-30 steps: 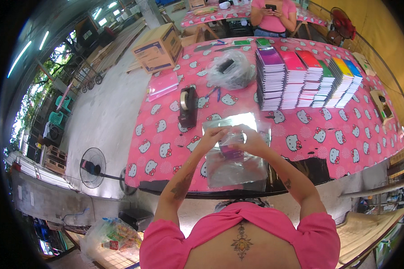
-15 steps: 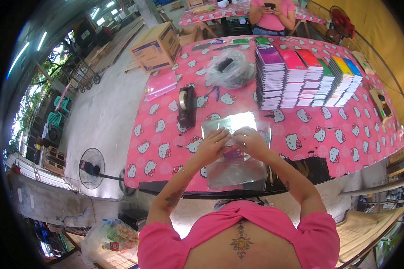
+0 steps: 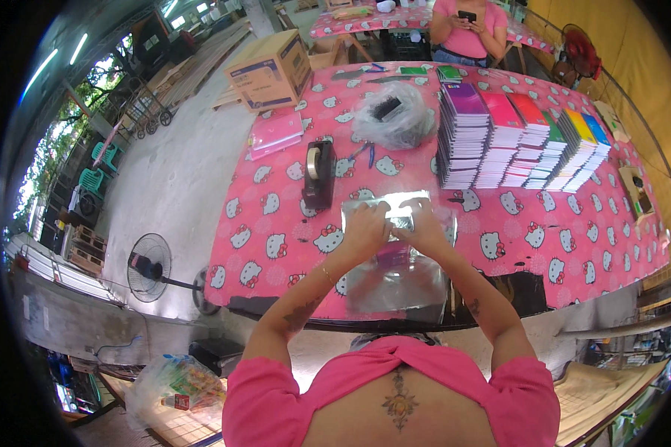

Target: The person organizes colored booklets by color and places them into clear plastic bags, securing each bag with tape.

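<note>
On the table's near side lies a shiny clear plastic sheet (image 3: pixel 391 287), possibly a stack or bags, with glare along its far part and a purple patch showing through. My left hand (image 3: pixel 367 229) bends its fingers down onto the far left part of it. Close beside, my right hand (image 3: pixel 423 231) grips the plastic with curled fingers, the thumbs almost meeting. The fingertips are partly lost in the glare. Past my left hand stands a black tape dispenser (image 3: pixel 320 179) with a roll of tape.
Stacks of coloured notebooks (image 3: pixel 464 145) stand at the right. A clear bag with a black item (image 3: pixel 399 127), pink plastic packs (image 3: pixel 277 135) and a cardboard box (image 3: pixel 270 74) are farther back. A person (image 3: pixel 470 30) holds a phone across the table. A fan (image 3: pixel 147 267) stands at left.
Both hands have shifted slightly on the plastic, and the left fingers, spread flat before, are now more bent. The view has turned a little, moving the scene rightward.
</note>
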Demonstrator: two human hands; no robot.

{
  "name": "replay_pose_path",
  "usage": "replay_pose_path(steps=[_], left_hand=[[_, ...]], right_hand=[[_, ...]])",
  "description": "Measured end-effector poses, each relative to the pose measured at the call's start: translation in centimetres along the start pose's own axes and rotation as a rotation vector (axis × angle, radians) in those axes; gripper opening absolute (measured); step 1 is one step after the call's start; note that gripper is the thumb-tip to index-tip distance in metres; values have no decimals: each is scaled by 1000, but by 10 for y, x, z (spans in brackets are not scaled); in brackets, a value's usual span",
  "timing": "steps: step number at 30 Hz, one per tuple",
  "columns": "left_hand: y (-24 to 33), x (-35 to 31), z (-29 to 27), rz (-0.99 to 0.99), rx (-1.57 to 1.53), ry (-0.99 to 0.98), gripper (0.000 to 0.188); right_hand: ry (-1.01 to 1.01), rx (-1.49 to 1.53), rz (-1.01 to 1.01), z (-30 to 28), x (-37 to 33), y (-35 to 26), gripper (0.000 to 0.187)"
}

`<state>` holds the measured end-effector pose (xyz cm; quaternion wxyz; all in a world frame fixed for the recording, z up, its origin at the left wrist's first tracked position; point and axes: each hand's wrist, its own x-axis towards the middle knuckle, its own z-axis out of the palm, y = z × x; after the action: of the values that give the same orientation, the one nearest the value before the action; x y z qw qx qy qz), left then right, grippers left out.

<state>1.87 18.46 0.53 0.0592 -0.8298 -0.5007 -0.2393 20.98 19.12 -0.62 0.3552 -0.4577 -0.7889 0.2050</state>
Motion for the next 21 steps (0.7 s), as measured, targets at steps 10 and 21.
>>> replay_pose_path(steps=[10,21], left_hand=[[-160,-27,42,-633,-418,429,47],[-199,-28,35,-1103,-1286,313,15]], right_hand=[[48,605,293,35,-16,8,48],[116,499,297,28,-20,9,44]])
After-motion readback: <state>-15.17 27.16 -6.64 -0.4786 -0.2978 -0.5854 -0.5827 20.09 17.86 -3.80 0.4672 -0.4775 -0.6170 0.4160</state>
